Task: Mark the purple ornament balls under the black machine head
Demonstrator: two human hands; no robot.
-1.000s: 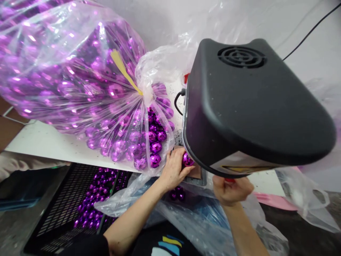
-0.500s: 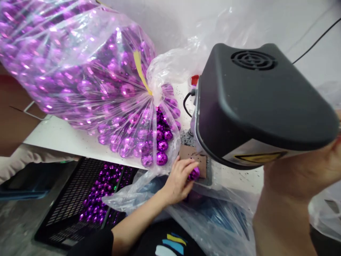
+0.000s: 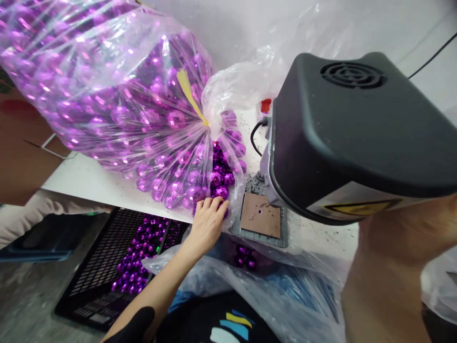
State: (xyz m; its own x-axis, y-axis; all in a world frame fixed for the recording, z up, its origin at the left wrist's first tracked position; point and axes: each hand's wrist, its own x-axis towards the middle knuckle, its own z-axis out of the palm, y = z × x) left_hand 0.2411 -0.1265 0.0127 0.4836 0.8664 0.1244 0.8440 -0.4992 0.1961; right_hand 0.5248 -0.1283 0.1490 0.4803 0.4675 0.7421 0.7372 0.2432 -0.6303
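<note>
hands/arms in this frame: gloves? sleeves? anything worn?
No gloves: the left hand is bare, with no ring or watch visible. The left forearm is bare up to a black sleeve near the elbow. The right arm shows only as a close, blurred bare forearm; its hand is not visible.

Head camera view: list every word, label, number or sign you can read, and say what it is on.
No readable text anywhere.
Yellow warning-style sticker on the black machine: cut off, no words legible.
Coloured stripes on the dark clothing: a pattern, no letters.
Yellow tie on the bag of purple balls: blank.
</note>
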